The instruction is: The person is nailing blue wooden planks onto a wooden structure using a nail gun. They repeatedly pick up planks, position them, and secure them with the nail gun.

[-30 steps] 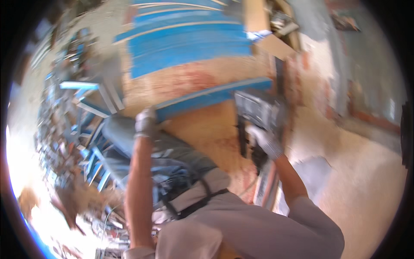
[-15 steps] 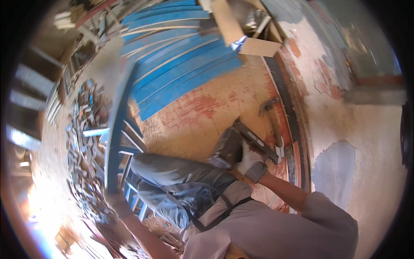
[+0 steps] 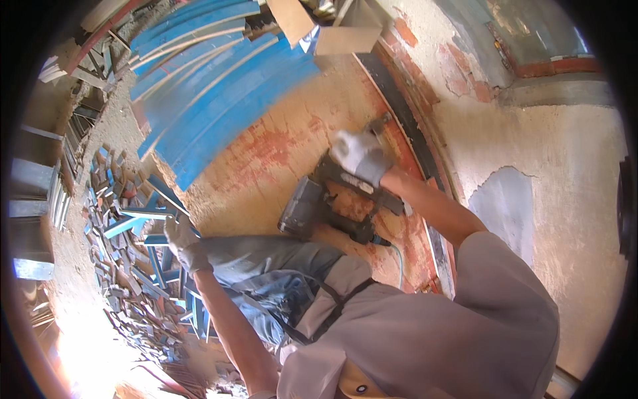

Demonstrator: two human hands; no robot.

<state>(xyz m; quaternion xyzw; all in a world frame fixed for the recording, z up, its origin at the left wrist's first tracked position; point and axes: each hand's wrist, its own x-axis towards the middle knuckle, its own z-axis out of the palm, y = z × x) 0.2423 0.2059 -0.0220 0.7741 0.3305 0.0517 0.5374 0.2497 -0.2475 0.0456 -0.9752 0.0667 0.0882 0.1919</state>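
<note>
My left hand (image 3: 186, 245), in a pale glove, is closed on a blue wooden frame (image 3: 158, 261) of narrow slats beside my left knee. The glove hides the exact grip. My right hand (image 3: 362, 157), also gloved and slightly blurred, is closed around a hammer (image 3: 379, 124). The hammer's head shows beyond my fist; the hand and wrist cover most of its handle. Just nearer to me, a black nail gun (image 3: 307, 207) lies on the tan, red-stained work surface (image 3: 229, 193), a thin hose running from it.
Blue boards (image 3: 219, 110) lie side by side across the far end of the surface. Behind them stands an open cardboard box (image 3: 349, 41). Wood offcuts (image 3: 126, 266) cover the floor at left. A peeling plaster wall (image 3: 558, 139) runs along the right.
My right hand has let go of the nail gun, which now lies down, and moved to the hammer. The blue frame, upright before, has tilted lower with my left hand. The view has shifted right.
</note>
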